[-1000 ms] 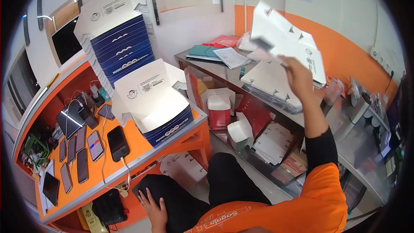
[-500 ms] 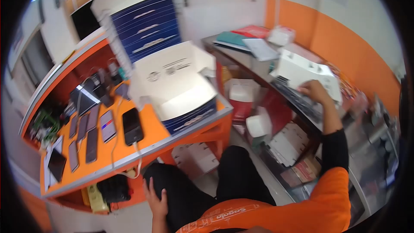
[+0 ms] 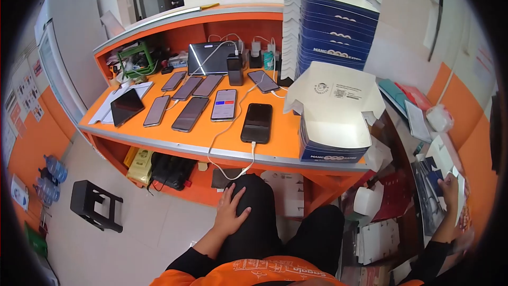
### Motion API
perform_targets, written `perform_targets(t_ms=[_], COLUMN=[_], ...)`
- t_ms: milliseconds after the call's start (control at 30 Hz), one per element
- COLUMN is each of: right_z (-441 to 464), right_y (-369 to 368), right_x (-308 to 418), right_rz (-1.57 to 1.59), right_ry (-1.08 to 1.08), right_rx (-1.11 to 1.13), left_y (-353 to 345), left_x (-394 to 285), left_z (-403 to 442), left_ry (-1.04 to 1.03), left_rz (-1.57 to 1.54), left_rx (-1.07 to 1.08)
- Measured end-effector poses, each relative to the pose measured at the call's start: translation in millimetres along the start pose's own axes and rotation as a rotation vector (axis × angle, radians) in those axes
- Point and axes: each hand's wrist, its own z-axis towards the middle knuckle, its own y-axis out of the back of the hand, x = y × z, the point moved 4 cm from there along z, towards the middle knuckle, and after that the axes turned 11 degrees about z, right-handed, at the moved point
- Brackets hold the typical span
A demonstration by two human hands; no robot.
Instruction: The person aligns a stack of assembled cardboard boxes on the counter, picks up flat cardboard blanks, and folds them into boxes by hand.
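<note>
My left hand (image 3: 231, 213) rests on my knee with its fingers spread, holding nothing. At the far right, my right hand (image 3: 450, 191) is closed on the edge of a flat white cardboard sheet (image 3: 443, 153), above the metal side table. An open blue-and-white box (image 3: 335, 127) stands on the right end of the orange desk (image 3: 286, 137). Behind it rises a tall stack of blue boxes (image 3: 336, 32) with white insides. Flat dark blue and white pieces lie beside my right hand, partly hidden by it.
Several phones (image 3: 224, 105) and a tablet (image 3: 127, 107) lie on the desk, some with white cables. A black stool (image 3: 97, 204) stands on the floor at left. Folders (image 3: 394, 95) lie on the side table. Cardboard pieces (image 3: 379, 241) sit on the shelf below.
The view has swung left, bringing the stool and water bottles into sight. My right hand has lowered with the white cardboard from its raised position. My left hand remains on my knee.
</note>
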Motion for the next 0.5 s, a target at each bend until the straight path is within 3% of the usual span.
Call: perform_targets(t_ms=[33, 133, 167, 267, 300, 400, 500], right_z=[2.7, -3.3, -2.5, 21.6, 55.6, 30.4, 3.4], right_y=[1.7, 13.3, 21.7, 41.9, 66.5, 88.4, 93.6], right_x=[0.6, 19.9, 19.7, -36.8, -132.1, -20.6, 70.3], right_rz=[0.051, 0.312, 0.187, 0.028, -0.107, -0.026, -0.228], right_ry=[0.015, -0.331, -0.421, -0.02, 0.059, 0.062, 0.189], right_rx=[-0.009, 0.004, 0.007, -0.333, -0.431, -0.771, -0.976], left_y=[0.3, 1.0, 1.7, 3.4, 3.9, 2.8, 3.7], left_x=[0.2, -0.3, -0.2, -1.3, -0.9, 2.3, 4.0], left_z=[0.0, 0.0, -0.3, -1.0, -1.0, -2.5, -3.9], left_ry=[0.004, 0.007, 0.005, 0.005, 0.007, 0.004, -0.005], left_rz=[0.002, 0.003, 0.0, -0.006, -0.006, -0.037, -0.049], left_rx=[0.0, -0.001, -0.004, -0.003, 0.0, -0.007, -0.017])
